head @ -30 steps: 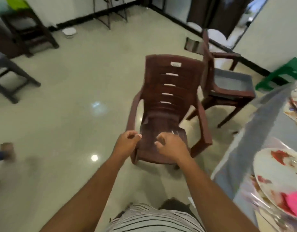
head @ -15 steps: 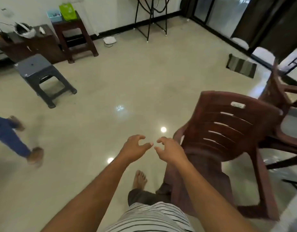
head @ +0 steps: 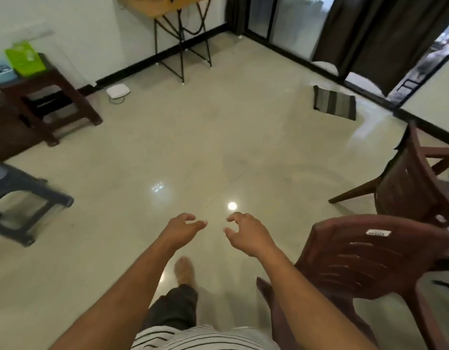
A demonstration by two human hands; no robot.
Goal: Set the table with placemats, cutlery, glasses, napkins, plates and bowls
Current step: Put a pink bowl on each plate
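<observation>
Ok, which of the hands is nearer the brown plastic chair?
Right. The right hand hangs just left of the brown plastic chair, not touching it; the left hand is farther left, beyond the right one.

Glossy cream floor (head: 218, 137), white walls (head: 87, 29), dark curtains (head: 370, 29), brown plastic chair (head: 370, 258), apparently grey stool (head: 18, 198).

The floor (head: 168, 147) is pale cream, glossy; at four o'clock a reddish-brown plastic chair (head: 375, 263) with a small white label (head: 378, 233); at two o'clock a mat (head: 334, 102) striped grey and black; curtains (head: 377, 34) near one o'clock are dark brown; at ten o'clock a dark brown stand (head: 51, 97) carries a lime-green bag (head: 25, 59); a grey stool (head: 18, 195) at nine; the shirt (head: 205, 337) at six is white with black stripes; trousers (head: 173, 309) dark grey.
</observation>
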